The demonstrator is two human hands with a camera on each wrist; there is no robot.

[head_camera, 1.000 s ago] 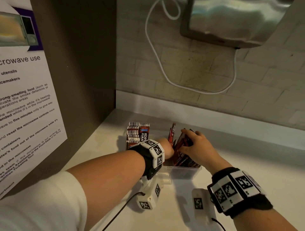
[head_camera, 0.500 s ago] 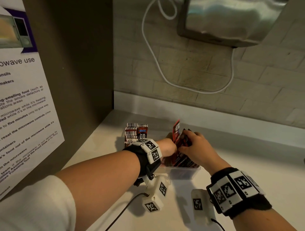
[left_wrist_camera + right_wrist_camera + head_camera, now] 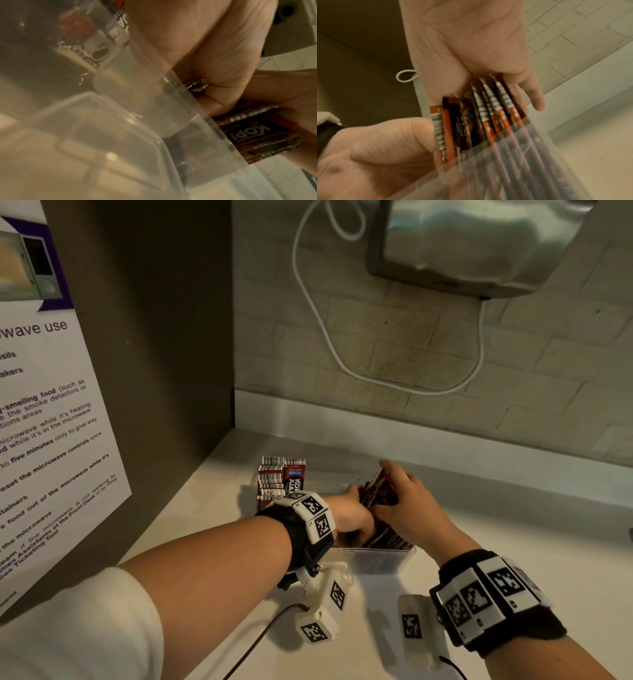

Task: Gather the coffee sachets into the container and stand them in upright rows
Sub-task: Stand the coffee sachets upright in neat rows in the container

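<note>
Head view: a clear container (image 3: 380, 559) stands on a pale counter (image 3: 513, 529), just past centre toward 6 o'clock. A bundle of dark red-and-black sachets (image 3: 376, 494) stands inside it, on edge and leaning, tops above the rim. The left hand (image 3: 349, 515) meets the bundle from 9 o'clock, the right hand (image 3: 407, 501) from 3 o'clock; both touch the sachets, which sit squeezed between them.

Right-wrist view: the sachets (image 3: 481, 121) fan out on edge, lower parts showing through the container wall (image 3: 513, 169). The right hand (image 3: 471, 47) lies over their tops, its fingers (image 3: 537, 100) nearly straight against the outer side of the bundle, thumb side at the other. The left hand (image 3: 376, 148), at 8 o'clock, presses its curled fingers against the near side of the bundle.

Left-wrist view: the left hand (image 3: 205, 47) has its fingers curled around sachets (image 3: 254, 134), one marked "KOPI", above the blurred container rim (image 3: 197, 108). The view is soft.

A second block of sachets (image 3: 279, 479) stands upright in neat rows at 10 o'clock from the hands, partly hidden by the left wrist; whether it shares the same container cannot be told. A notice (image 3: 44, 422) hangs on the dark panel at 9 o'clock; a white cable (image 3: 315, 313) loops down the brick wall at 12 o'clock below a metal appliance (image 3: 472, 244).
</note>
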